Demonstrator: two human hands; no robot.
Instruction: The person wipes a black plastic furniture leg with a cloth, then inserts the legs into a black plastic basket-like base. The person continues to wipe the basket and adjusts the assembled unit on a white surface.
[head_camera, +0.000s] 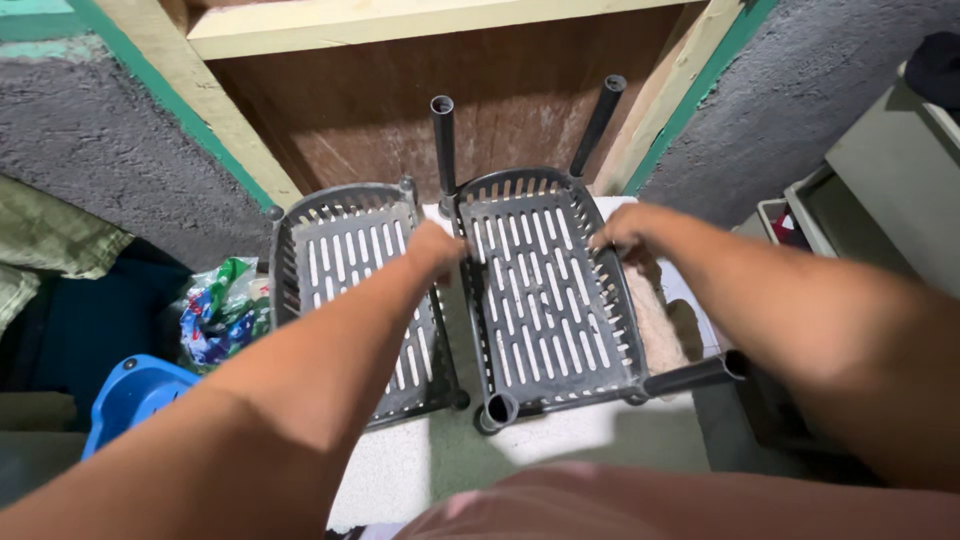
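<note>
Two dark grey slotted plastic rack shelves lie side by side on a white surface (560, 440). The right shelf (545, 300) has black tube legs (443, 140) standing up from its corners. My left hand (435, 248) grips the left rim of this right shelf, near the upright tube. My right hand (622, 232) grips its right rim at the far end. The left shelf (345, 262) lies under my left forearm, untouched.
A wooden door (420, 100) in a pale frame with green trim stands just beyond the shelves. A blue plastic object (130, 395) and a colourful plastic bag (222, 310) sit at the left. Grey-green furniture (890, 180) is at the right.
</note>
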